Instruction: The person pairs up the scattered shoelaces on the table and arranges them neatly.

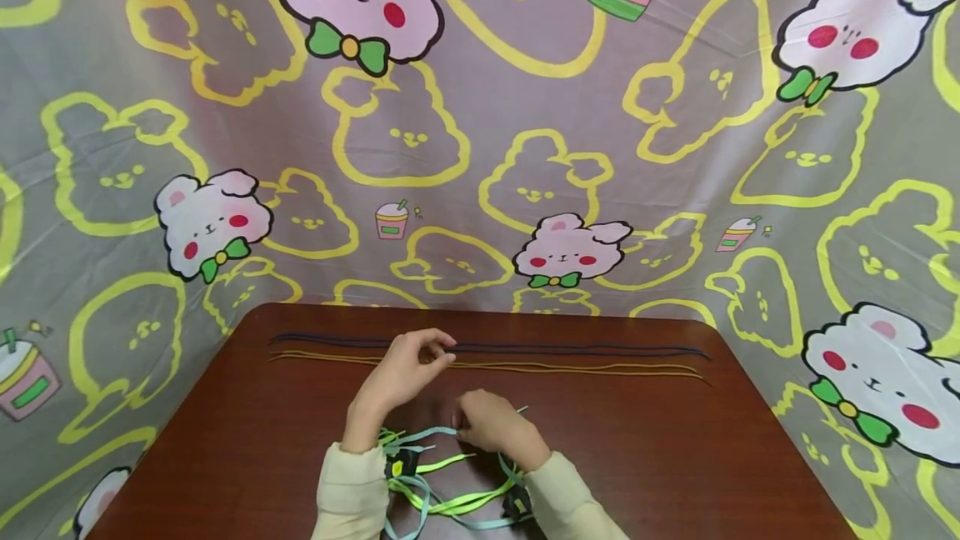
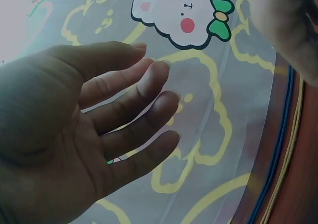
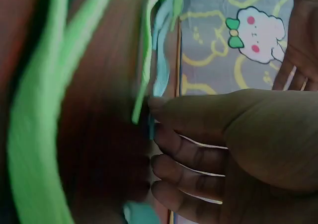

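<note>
Sleeves hide part of the tangled flat green and pale-blue laces (image 1: 442,494) on the glossy brown table (image 1: 225,440); above that tangle the right hand (image 1: 491,427) pinches a lace, the left hand (image 1: 405,373) lies slack, empty.

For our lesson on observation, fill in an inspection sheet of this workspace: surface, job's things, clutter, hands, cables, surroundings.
Surface: dark brown wooden table, rounded corners.
Job's things: tangle of bright green and light blue flat laces at the near edge; long dark blue cord and tan cords lying straight across the far side.
Clutter: nothing seen.
Hands: left hand raised above the tan cords, fingers relaxed, holding nothing; right hand pinches a light blue lace.
Cables: nothing seen.
Surroundings: grey cloth backdrop printed with bears and rabbits.
</note>
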`<move>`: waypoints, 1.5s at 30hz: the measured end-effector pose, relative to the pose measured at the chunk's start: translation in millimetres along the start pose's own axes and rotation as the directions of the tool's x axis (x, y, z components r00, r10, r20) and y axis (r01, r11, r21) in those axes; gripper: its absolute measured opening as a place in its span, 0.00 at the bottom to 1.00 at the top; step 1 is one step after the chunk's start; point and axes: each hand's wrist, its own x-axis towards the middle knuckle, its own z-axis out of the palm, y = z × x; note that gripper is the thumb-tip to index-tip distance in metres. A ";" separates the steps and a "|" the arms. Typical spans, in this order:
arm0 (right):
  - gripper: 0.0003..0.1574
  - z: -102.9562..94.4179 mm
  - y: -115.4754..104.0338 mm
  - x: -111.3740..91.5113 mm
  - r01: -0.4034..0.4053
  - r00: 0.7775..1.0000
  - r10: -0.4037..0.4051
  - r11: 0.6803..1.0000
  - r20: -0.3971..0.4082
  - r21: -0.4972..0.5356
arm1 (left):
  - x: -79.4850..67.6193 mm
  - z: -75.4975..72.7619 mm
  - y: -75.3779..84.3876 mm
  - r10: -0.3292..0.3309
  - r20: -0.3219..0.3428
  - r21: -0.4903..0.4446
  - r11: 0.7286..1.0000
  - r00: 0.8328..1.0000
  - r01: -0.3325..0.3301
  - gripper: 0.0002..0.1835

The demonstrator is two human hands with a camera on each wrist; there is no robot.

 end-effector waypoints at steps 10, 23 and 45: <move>0.17 -14.7 -17.0 -10.0 0.109 0.993 -0.112 0.992 0.049 0.061 | -11.3 1.3 31.5 -0.064 0.103 0.105 0.993 0.993 0.053 0.16; 0.05 -86.8 -47.7 -66.6 0.256 0.964 -0.233 0.944 -0.128 0.208 | -21.0 -2.5 62.2 0.039 0.231 -0.046 0.998 0.972 -0.030 0.24; 0.13 -142.1 -2.7 -133.9 0.282 0.786 -0.117 0.941 -0.608 0.184 | -36.6 -13.2 84.4 0.301 0.327 -0.257 0.941 0.896 -0.222 0.09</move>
